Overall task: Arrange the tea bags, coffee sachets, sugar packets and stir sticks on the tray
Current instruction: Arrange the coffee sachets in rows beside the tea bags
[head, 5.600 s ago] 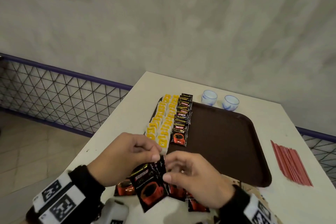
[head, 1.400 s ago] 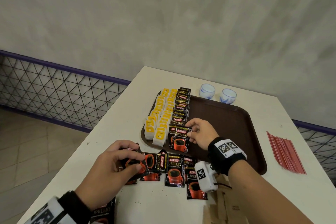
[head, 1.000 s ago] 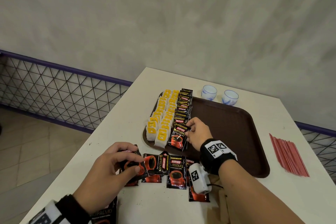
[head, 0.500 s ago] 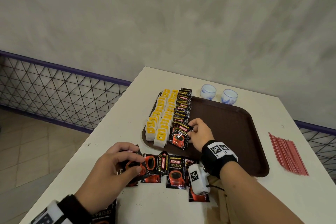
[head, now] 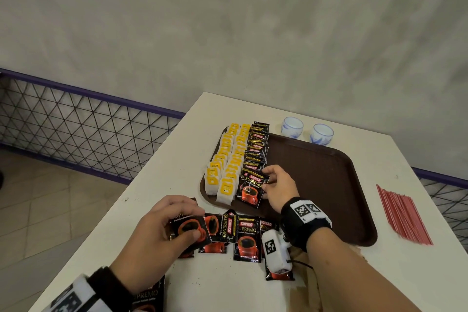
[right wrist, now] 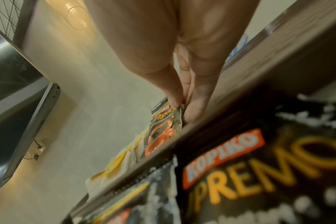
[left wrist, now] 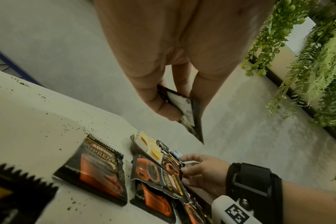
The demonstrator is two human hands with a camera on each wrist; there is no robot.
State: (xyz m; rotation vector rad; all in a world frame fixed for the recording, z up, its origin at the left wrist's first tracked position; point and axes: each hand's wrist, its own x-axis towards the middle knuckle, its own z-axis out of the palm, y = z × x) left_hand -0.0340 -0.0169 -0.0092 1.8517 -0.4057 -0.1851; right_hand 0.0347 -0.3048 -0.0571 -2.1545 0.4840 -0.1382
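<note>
A brown tray (head: 316,185) lies on the white table. Along its left side run two rows of yellow-tagged tea bags (head: 228,159) and a row of black coffee sachets (head: 257,147). My right hand (head: 274,185) pinches the right edge of the nearest coffee sachet (head: 250,189) (right wrist: 163,128) at the front of that row. My left hand (head: 172,230) grips another coffee sachet (head: 188,229) (left wrist: 186,109) just above the table. Several loose sachets (head: 247,238) lie in front of the tray. Red stir sticks (head: 402,215) lie right of the tray.
Two small white and blue cups (head: 292,126) stand behind the tray's far edge. Brown paper packets (head: 311,291) lie under my right forearm. The table's left edge (head: 141,180) drops to a tiled floor and a mesh fence.
My right hand has pushed the front sachet a little farther up against the row on the tray. The left hand keeps its sachet in the same place.
</note>
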